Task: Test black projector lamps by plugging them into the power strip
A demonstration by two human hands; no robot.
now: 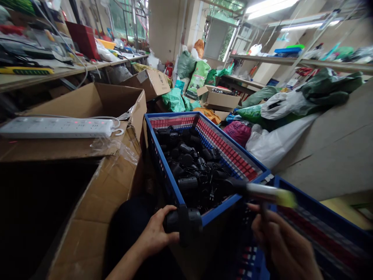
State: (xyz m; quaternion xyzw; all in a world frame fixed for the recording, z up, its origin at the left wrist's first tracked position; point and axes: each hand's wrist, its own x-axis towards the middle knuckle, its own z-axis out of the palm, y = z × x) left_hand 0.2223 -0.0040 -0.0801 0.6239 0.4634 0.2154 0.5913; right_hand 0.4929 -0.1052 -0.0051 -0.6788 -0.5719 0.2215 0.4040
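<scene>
At the near corner of the blue crate, my left hand [155, 231] is closed round a black cylindrical part [194, 221] with a flat flange across its middle. My right hand [284, 243], blurred by motion, grips a mallet [260, 191] by its dark handle. The mallet's head has a black end toward the crate, a silvery middle and a yellow end to the right. Inside the blue crate [171, 177] lies a heap of black plastic parts [186, 159] with thin cords among them. The lower fingers of my right hand are smeared.
An open cardboard box [116, 171] stands at my left, with a white power strip [58, 127] across its flap. A second blue crate [323, 206] is at the right. Bags [276, 144] pile along that side. A cluttered workbench [96, 66] runs along the left.
</scene>
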